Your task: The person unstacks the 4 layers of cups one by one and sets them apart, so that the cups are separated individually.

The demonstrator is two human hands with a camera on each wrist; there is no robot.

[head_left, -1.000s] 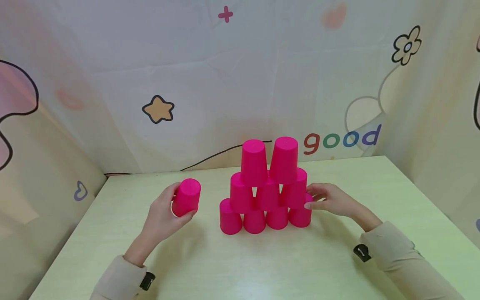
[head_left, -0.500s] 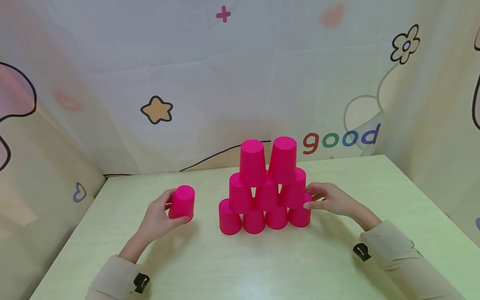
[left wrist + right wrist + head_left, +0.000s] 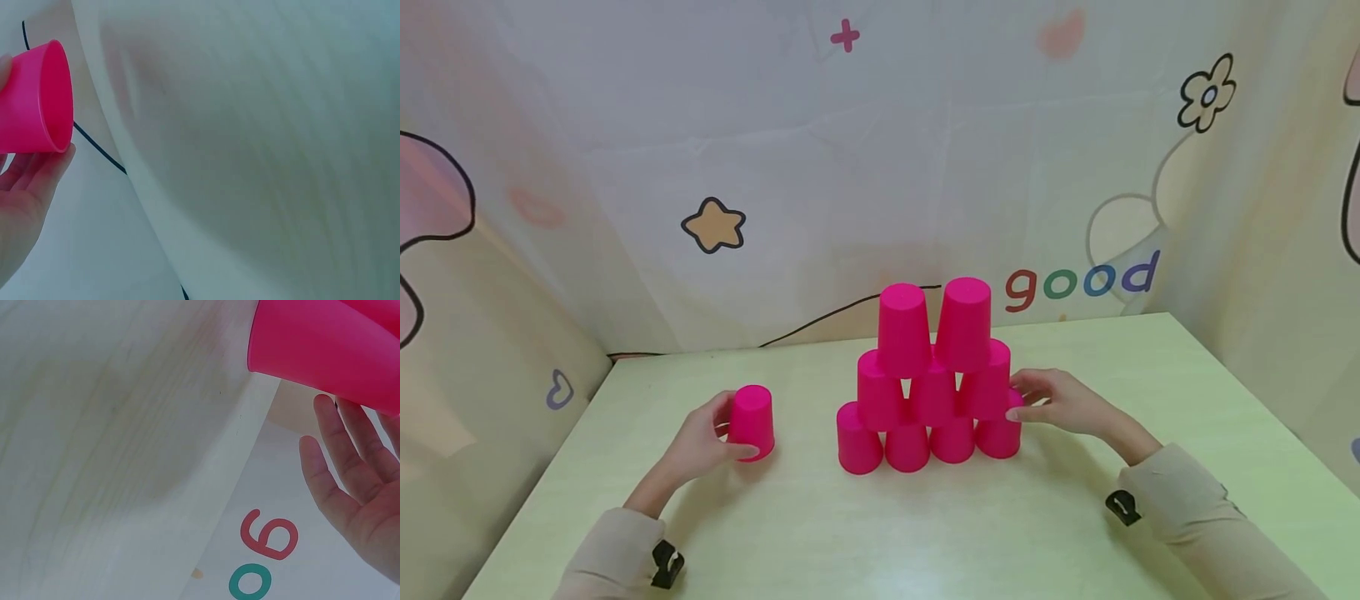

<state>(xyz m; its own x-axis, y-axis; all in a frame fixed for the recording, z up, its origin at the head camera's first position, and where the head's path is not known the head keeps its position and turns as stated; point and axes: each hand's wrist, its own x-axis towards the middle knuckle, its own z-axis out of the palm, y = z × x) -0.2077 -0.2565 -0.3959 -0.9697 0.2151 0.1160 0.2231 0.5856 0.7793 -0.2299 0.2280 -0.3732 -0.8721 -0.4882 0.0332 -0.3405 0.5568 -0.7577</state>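
Note:
My left hand (image 3: pixel 700 442) grips an upside-down pink cup (image 3: pixel 752 421), thumb in front and fingers behind. The left wrist view shows a gap between that cup's open rim and the table. To its right stands a pyramid of upside-down pink cups: several in the bottom row, three in the middle, two on top (image 3: pixel 903 332). At the pyramid's right end, my right hand (image 3: pixel 1063 404) rests its fingers, mostly straight and spread, by the bottom right cup (image 3: pixel 998 435). In the right wrist view, some fingertips (image 3: pixel 324 403) lie against or close beside a pink cup (image 3: pixel 312 350).
The pale wooden table (image 3: pixel 895 533) runs back to a printed curtain (image 3: pixel 790 167), which also rises at both sides. Black clips (image 3: pixel 667 565) hang near the sleeve cuffs. The pyramid occupies the middle of the table, right of the held cup.
My left hand has moved left and down with the cup, away from the pyramid and closer to the table. The right hand and the pyramid have stayed in place.

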